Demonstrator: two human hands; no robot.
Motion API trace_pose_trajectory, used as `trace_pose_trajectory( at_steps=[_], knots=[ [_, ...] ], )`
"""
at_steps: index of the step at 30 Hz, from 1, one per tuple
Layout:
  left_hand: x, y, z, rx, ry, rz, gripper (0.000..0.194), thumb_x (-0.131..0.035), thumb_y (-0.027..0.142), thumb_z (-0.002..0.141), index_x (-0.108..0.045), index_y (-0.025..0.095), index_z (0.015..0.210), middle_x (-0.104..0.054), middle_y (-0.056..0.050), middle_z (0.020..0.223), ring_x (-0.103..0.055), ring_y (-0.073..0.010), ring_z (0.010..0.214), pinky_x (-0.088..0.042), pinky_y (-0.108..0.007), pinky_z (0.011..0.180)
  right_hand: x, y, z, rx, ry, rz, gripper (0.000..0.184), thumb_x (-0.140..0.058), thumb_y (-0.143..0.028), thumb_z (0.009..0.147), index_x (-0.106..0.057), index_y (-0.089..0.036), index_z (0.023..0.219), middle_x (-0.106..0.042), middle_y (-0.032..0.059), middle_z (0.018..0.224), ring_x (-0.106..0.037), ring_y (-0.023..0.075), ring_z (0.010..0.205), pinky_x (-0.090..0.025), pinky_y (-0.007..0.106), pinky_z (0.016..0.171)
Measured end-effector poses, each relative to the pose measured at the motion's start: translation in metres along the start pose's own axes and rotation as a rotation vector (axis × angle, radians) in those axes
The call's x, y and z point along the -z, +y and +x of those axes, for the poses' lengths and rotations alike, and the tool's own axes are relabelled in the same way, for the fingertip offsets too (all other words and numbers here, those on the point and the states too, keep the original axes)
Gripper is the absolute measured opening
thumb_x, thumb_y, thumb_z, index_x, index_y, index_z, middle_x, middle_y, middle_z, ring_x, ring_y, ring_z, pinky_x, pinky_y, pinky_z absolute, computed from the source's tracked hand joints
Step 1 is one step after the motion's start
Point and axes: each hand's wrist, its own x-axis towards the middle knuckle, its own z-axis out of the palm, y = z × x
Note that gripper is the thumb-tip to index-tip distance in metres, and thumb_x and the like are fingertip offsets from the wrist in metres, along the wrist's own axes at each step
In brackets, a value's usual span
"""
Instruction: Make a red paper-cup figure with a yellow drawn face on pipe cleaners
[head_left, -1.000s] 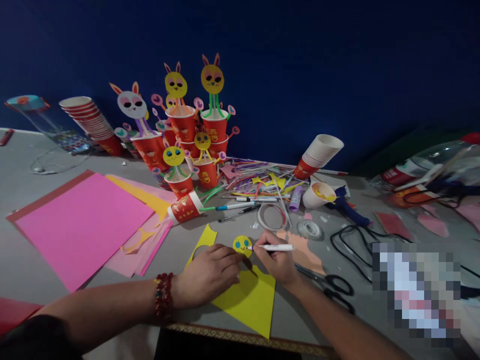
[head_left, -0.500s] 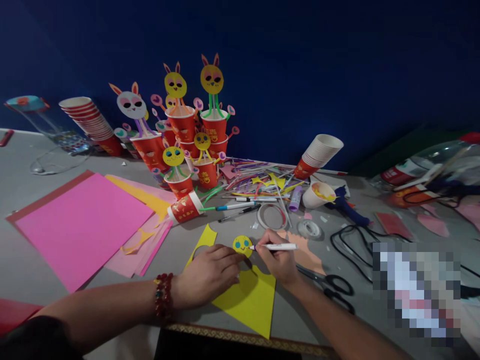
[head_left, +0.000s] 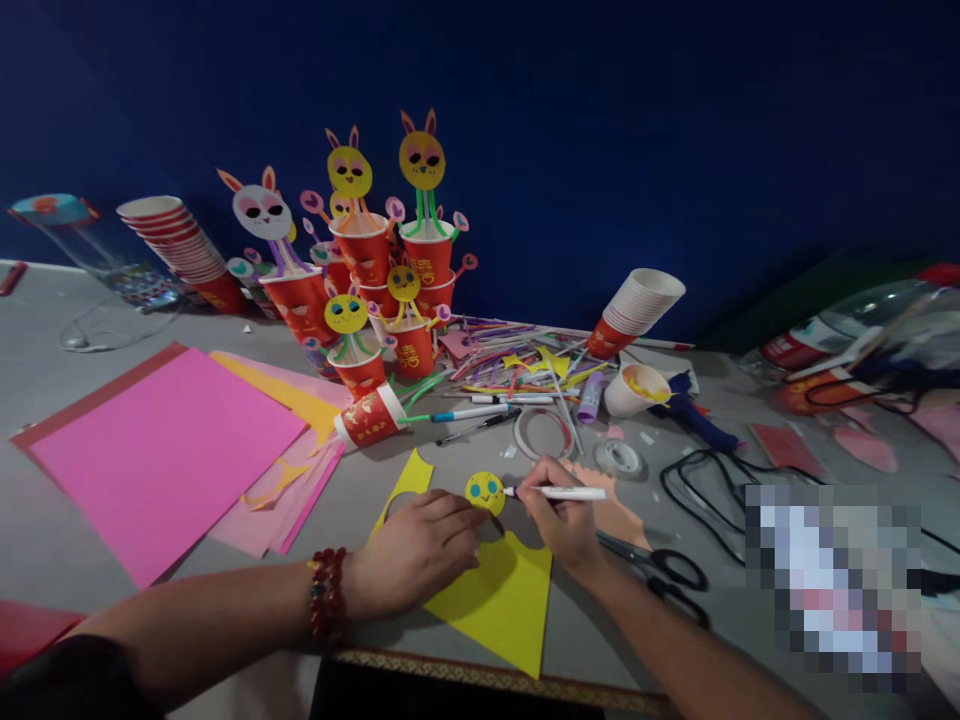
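Observation:
A round yellow paper disc [head_left: 484, 490] lies on the table with blue eyes and a small dark mouth drawn on it. My left hand [head_left: 424, 548] rests flat, fingertips at the disc's lower edge, over the cut yellow sheet [head_left: 506, 605]. In a writing grip, my right hand [head_left: 559, 520] holds a white marker [head_left: 577, 494], its tip at the disc's right edge; whether it touches is too small to tell. Black-handled scissors [head_left: 679, 572] and peach paper [head_left: 619, 510] lie beside my right hand.
Red paper cups with rabbit figures [head_left: 360, 250] stand at the back, one cup [head_left: 369, 416] tipped over. Pink sheets [head_left: 169, 455] lie left; straws [head_left: 510, 350], tape rolls [head_left: 544, 434] and a scrap cup [head_left: 636, 390] lie ahead. A black cord [head_left: 701, 485] coils at right.
My right hand and the marker have shifted right, taking the tip from inside the drawn face to the disc's right edge. My left hand and the disc have stayed put.

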Motion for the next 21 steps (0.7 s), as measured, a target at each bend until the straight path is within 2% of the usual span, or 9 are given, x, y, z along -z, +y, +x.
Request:
trace_pose_trajectory(
  at_steps=[4, 11, 21],
  knots=[
    [0.000, 0.000, 0.000, -0.001, -0.003, 0.002, 0.018, -0.048, 0.027, 0.102, -0.063, 0.016, 0.099, -0.066, -0.006, 0.132, -0.060, -0.0218, 0.116, -0.049, -0.037, 0.096, 0.000, -0.001, -0.001, -0.014, 0.023, 0.062, 0.020, -0.056, -0.024, 0.087, -0.049, -0.024, 0.068, -0.048, -0.0051, 0.055, -0.046, 0.0137, 0.050, -0.036, 0.025, 0.049],
    [0.004, 0.004, 0.002, -0.008, 0.019, 0.025, 0.020, -0.047, 0.026, 0.103, -0.063, 0.017, 0.096, -0.069, -0.007, 0.121, -0.061, -0.0195, 0.112, -0.049, -0.035, 0.096, -0.008, -0.009, -0.001, -0.006, -0.147, -0.009, 0.017, -0.059, -0.025, 0.086, -0.052, -0.023, 0.070, -0.051, -0.0047, 0.058, -0.048, 0.0130, 0.052, -0.037, 0.024, 0.050],
    [0.007, 0.004, 0.002, -0.021, -0.003, 0.018, 0.015, -0.050, 0.024, 0.102, -0.062, 0.017, 0.095, -0.069, -0.006, 0.115, -0.061, -0.0198, 0.110, -0.049, -0.034, 0.095, -0.011, -0.011, 0.000, -0.008, -0.189, -0.066, 0.019, -0.056, -0.025, 0.086, -0.050, -0.023, 0.068, -0.050, -0.0044, 0.057, -0.047, 0.0135, 0.052, -0.036, 0.024, 0.049]
  ],
)
